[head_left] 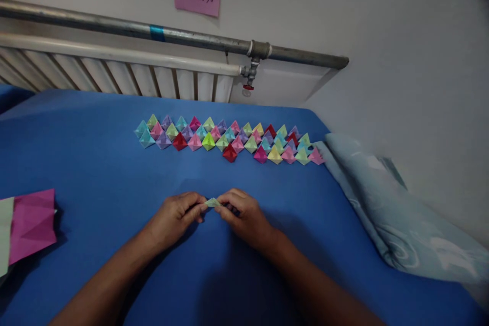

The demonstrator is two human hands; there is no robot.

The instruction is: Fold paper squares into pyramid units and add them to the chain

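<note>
Between my hands is a small folded piece of pale green paper (212,202), pinched at both ends above the blue surface. My left hand (179,214) grips its left end between thumb and fingers. On the other end, the thumb and curled fingers of my right hand (240,214) are closed. Much of the paper is covered by fingertips. Beyond the hands, several rows of folded paper boats (208,141) in green, pink, red, purple, blue and yellow stand close together. A red paper boat (229,153) sits in the front row, apart from the group at its right.
Pink creased paper (34,224) and a pale green sheet (5,234) lie at the left edge. A folded light-blue cloth (397,224) borders the blue surface (95,163) on the right. Behind are a radiator (114,76), a metal pipe (103,20) and a red-handled valve (248,87).
</note>
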